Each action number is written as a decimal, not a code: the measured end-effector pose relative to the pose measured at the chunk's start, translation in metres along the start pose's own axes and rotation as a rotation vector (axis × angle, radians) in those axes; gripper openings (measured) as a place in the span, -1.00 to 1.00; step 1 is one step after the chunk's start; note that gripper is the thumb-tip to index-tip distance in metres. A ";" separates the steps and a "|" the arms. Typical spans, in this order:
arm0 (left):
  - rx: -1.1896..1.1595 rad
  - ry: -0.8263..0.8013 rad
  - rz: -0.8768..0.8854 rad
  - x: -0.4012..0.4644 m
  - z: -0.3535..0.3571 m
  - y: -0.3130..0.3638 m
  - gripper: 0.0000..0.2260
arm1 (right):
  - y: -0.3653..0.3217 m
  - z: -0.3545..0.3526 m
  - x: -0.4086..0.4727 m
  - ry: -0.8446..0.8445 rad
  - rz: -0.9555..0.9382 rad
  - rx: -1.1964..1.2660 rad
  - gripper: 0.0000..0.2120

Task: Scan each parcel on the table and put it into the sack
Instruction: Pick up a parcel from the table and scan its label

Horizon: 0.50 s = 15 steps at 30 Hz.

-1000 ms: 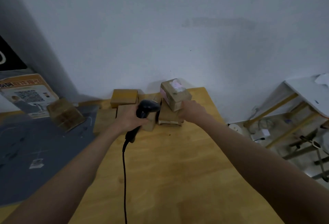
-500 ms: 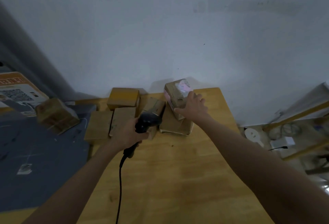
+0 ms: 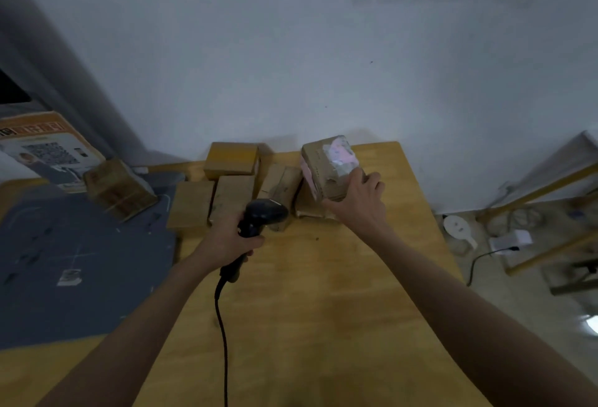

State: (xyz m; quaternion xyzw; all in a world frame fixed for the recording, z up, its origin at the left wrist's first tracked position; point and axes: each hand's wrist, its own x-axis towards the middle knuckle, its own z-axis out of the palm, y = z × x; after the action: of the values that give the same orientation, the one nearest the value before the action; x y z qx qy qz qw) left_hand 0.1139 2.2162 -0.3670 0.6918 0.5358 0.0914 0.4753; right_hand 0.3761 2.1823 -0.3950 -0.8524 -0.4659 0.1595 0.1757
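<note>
My left hand [image 3: 226, 240] grips a black corded barcode scanner [image 3: 259, 222], its head pointing right toward the parcels. My right hand [image 3: 359, 202] holds a brown cardboard parcel with a pink-and-white label [image 3: 330, 165], tilted and raised over another flat parcel [image 3: 309, 206] at the far end of the wooden table [image 3: 307, 293]. Several more brown parcels lie in a cluster to the left: one at the back [image 3: 231, 160], two flat ones [image 3: 191, 204] [image 3: 233, 196] and one tilted [image 3: 280, 184]. No sack is in view.
A grey mat [image 3: 64, 261] covers the surface to the left, with a tilted cardboard box [image 3: 119, 189] and a printed poster [image 3: 48, 150] on it. The scanner cable [image 3: 221, 325] trails toward me. Right of the table, wooden frames and floor clutter [image 3: 517, 231] stand close.
My left hand with the scanner has drawn back toward me. My right hand has shifted its hold on the labelled parcel, now over its right side, and turned it slightly.
</note>
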 end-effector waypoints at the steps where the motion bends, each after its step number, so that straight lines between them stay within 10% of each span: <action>1: -0.005 -0.004 -0.009 -0.008 0.002 -0.004 -0.74 | 0.004 -0.001 -0.016 0.021 -0.005 0.009 -0.22; 15: -0.038 -0.095 -0.093 -0.122 0.044 -0.080 -0.76 | 0.042 0.064 -0.208 -0.083 0.143 -0.050 -0.21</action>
State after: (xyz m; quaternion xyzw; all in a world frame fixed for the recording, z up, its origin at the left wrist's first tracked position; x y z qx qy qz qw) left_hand 0.0398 2.0882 -0.4039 0.6605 0.5425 0.0464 0.5170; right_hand 0.2721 1.9943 -0.4476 -0.8802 -0.4147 0.1953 0.1231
